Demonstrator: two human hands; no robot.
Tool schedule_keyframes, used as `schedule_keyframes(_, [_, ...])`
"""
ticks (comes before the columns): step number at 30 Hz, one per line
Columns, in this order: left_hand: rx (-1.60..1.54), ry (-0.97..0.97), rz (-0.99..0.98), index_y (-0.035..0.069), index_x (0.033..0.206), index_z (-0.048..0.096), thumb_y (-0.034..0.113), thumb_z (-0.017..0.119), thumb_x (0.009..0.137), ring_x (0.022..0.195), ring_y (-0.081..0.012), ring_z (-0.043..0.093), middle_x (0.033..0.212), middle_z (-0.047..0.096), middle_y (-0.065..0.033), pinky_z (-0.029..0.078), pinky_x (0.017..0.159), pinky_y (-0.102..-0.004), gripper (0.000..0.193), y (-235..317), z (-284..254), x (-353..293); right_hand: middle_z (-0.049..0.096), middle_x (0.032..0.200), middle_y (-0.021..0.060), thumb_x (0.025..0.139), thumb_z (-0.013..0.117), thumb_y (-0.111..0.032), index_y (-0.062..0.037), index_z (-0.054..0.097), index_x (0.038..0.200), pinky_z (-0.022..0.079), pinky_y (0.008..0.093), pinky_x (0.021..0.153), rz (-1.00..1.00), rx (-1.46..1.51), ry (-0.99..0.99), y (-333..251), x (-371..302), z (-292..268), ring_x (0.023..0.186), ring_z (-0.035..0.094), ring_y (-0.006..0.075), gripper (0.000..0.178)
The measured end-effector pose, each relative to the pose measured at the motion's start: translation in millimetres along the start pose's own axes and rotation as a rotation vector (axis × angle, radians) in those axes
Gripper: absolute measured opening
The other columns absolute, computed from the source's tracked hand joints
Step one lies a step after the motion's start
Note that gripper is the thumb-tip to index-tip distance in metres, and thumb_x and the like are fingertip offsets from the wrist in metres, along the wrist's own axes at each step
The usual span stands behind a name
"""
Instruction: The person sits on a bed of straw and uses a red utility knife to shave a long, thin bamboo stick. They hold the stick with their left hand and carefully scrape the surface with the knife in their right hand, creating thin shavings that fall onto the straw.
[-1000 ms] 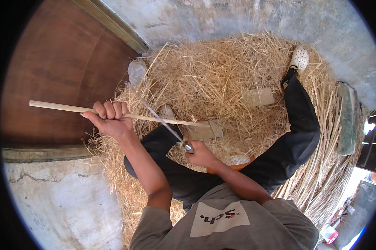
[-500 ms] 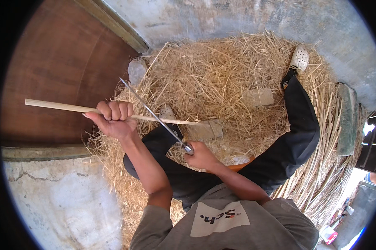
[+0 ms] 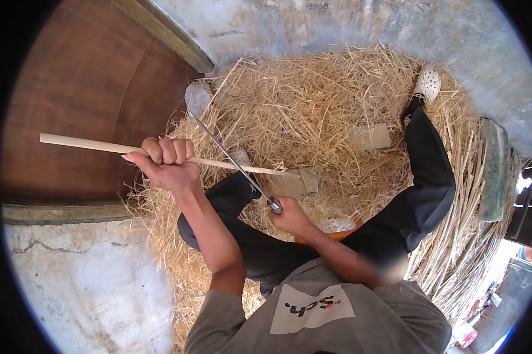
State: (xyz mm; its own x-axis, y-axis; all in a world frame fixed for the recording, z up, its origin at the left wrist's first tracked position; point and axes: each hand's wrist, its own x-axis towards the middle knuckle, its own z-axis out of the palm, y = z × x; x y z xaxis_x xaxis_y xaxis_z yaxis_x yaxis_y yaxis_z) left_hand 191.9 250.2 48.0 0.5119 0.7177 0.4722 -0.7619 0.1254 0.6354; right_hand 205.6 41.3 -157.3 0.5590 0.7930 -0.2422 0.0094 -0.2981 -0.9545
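My left hand is closed in a fist round a long pale wooden or bamboo stick, held almost level across the left of the head view. The stick's thinner right end reaches over a pale block lying in the straw. In my right hand is the handle of a knife with a long, narrow blade and a metal collar. Its blade slants up to the left and crosses the stick to the right of my left fist. Most of the handle is hidden by my fingers.
A thick heap of straw-like shavings covers the floor between my legs. Long split strips lie at the right beside a green slab. A brown door stands left, a plastic bag near its edge, and a wall behind.
The knife and my right hand have shifted slightly right, so the blade crosses the stick farther toward its right end. My left hand keeps its hold in nearly the same place.
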Motion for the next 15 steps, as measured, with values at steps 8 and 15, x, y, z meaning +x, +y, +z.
schedule_keyframes(8, [0.097, 0.078, 0.040, 0.018, 0.062, 0.021, 0.061, 0.034, 0.097, 0.043, -0.0081, 0.008, 0.049, 0.014, 0.0068, 0.010, 0.041, -0.0263, 0.057, -1.5, 12.8, 9.5, 0.065, 0.085, 0.0245, 0.070, 0.061, -0.016, -0.0034, 0.064, 0.099, 0.051, 0.0445, 0.074, 0.259, -0.281, 0.039, 158.3, 21.3, 3.4, 0.083, 0.064, 0.0403, 0.032])
schedule_keyframes(15, [0.047, -0.081, -0.014, 0.018, 0.064, 0.021, 0.060, 0.033, 0.098, 0.044, -0.0086, 0.009, 0.050, 0.015, 0.0064, 0.012, 0.041, -0.0260, 0.055, -7.6, 12.7, -1.0, 0.064, 0.084, 0.0254, 0.071, 0.058, -0.015, -0.0025, 0.063, 0.099, 0.050, 0.0459, 0.075, 0.047, -0.023, -0.108, 91.6, 17.8, -10.6, 0.085, 0.062, 0.0427, 0.031])
